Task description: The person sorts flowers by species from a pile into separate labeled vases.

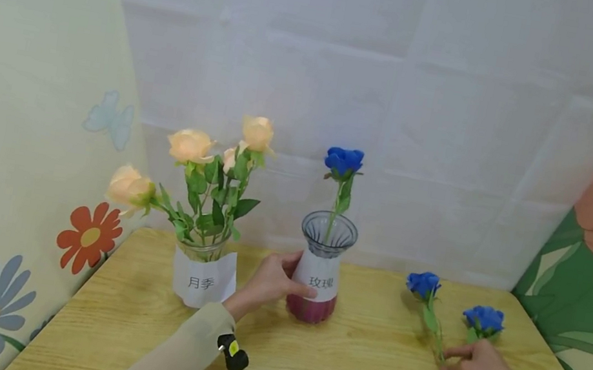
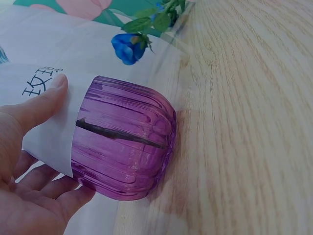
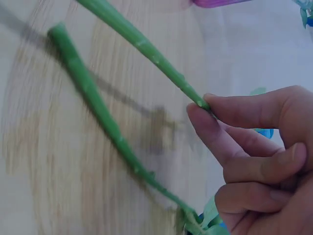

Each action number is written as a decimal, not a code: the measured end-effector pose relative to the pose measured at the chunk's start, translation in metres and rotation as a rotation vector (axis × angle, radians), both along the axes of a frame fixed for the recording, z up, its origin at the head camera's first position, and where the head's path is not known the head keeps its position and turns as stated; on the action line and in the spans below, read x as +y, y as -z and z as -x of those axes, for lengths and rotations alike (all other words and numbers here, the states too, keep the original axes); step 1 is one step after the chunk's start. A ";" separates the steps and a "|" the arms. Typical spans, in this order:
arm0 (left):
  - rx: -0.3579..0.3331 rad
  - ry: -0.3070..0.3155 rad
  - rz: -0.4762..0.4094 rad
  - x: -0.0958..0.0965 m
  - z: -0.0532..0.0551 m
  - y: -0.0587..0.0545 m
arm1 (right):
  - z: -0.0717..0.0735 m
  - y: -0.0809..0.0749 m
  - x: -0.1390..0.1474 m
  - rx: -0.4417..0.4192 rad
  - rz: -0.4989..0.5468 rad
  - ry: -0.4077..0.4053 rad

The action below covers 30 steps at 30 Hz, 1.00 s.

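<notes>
My left hand grips a ribbed glass vase, thumb across its white paper label and the other fingers round the far side. The vase has a clear flared top and a purple base; it stands upright holding one blue rose. At the right, my right hand pinches the green stem of a second blue rose between thumb and forefinger. A third blue rose is close by the right hand, its stem lying along the table.
Left of the vase stands a glass jar with a white label and several peach roses. The wooden table ends at a white sheet behind. Flower-printed panels flank both sides.
</notes>
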<state>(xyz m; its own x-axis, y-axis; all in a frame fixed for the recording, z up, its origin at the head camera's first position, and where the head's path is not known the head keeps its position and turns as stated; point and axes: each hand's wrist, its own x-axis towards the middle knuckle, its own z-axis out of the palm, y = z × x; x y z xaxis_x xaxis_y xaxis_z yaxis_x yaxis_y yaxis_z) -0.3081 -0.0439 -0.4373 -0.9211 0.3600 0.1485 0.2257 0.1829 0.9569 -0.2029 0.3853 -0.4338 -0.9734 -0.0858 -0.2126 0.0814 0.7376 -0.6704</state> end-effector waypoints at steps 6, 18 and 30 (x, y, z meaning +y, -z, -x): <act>0.007 0.002 0.003 0.000 0.001 0.001 | -0.004 -0.012 -0.011 0.029 0.032 0.017; 0.021 0.014 -0.001 -0.002 0.001 0.002 | -0.006 -0.039 -0.047 0.145 0.077 0.050; 0.020 0.017 -0.002 -0.002 0.002 0.002 | -0.007 -0.059 -0.078 0.248 0.079 0.079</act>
